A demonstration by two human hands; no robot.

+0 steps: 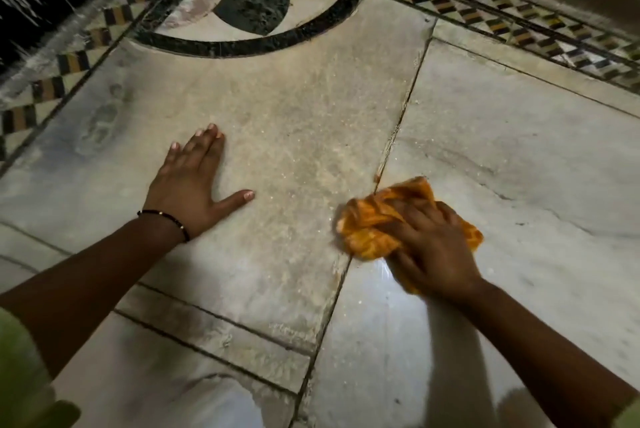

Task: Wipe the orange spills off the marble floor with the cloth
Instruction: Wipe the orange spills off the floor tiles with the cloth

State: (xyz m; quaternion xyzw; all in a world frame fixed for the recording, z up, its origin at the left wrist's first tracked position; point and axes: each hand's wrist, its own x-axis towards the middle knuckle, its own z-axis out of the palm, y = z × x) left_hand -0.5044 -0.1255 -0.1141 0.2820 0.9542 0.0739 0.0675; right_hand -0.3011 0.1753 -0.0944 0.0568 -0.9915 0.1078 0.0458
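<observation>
Marble floor (519, 157) in pale slabs is seen from the head view, crossed by dark joints. An orange cloth (377, 220), bunched and patterned, is found lying on the floor right over the long joint (405, 112) that runs between the middle slab and the right-hand slab. The right hand (433, 247) is laid on top of the cloth, its fingers curled into the folds, so this grip is holding the cloth and pressing it to the floor. A small orange spot (377, 177) is noted on the joint just beyond the cloth's far edge, apart from it. A faint yellowish, speckled film is visible over the middle slab (294, 137); whether it is spill residue cannot be told.

The left hand (194, 185) is placed flat on the middle slab, well apart from the cloth, palm down, fingers straight and close together, thumb spread to the side; nothing is held in it. A dark beaded bracelet (169, 220) is worn on the left wrist.

At the far side an inlaid dark ring (249, 43) and a checkered border band (485, 12) are recorded. A bright glare patch (381, 292) is seen on the slab just nearer than the right hand
</observation>
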